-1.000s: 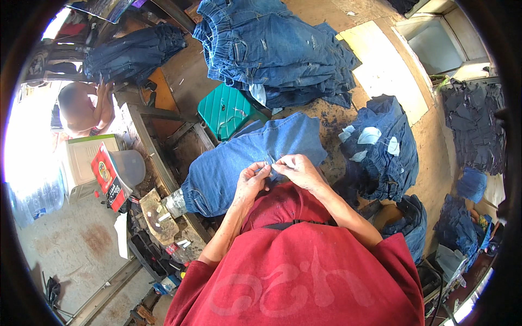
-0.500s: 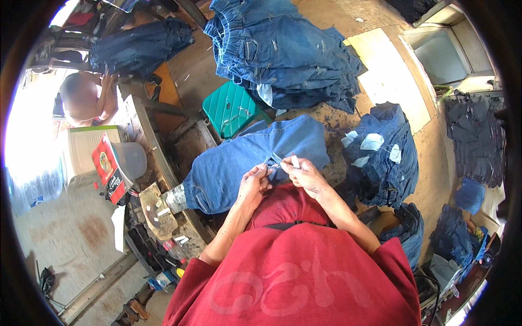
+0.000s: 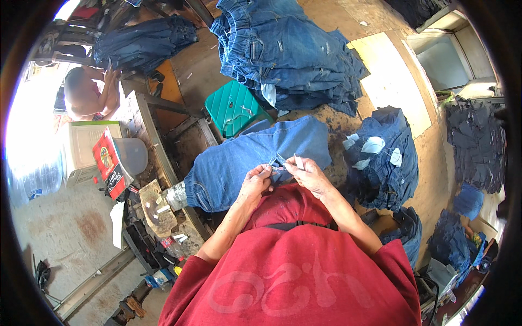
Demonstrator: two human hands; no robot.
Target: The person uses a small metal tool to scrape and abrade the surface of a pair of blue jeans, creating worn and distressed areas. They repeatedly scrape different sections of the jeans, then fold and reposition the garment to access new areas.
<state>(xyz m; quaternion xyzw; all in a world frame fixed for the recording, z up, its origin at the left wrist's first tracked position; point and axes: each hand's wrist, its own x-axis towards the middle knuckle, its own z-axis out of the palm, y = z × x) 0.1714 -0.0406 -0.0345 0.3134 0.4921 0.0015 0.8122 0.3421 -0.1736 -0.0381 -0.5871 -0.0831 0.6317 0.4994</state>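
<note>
Two hands meet just above the lap, over a pair of blue jeans point(image 3: 255, 163) spread flat on the surface in front of the person. Left hand point(image 3: 255, 182) has its grip closed, fingertips pinched on a small metal tool point(image 3: 277, 162), poss. snips, too small to tell for sure. Right hand point(image 3: 307, 174) is also closed, thumb & forefinger pinching a small white tag point(image 3: 298, 161) held upright. Both grips sit close together, tool tip just beside the tag, both right over the jeans' upper part nr the waistband.

Jeans lie w/ the legs running toward the person's left; the hem end reaches the surface edge near a grey roll point(image 3: 176, 195).

Beyond the jeans: a green plastic stool point(image 3: 234, 108), and behind it a big pile of folded denim point(image 3: 288, 54). To the right, a darker denim heap point(image 3: 383, 163) w/ white patches on top, well apart from the hands. More dark garments point(image 3: 478, 141) lie further right, nr the rim.

On the left side, a red box point(image 3: 109, 165) leans against a white container point(image 3: 87, 144), w/ a translucent tub point(image 3: 130, 155) just beside it. Another person point(image 3: 87, 95) sits at upper left, next to another denim stack point(image 3: 141, 41).

Red shirt point(image 3: 293, 277) fills the lower frame.
</note>
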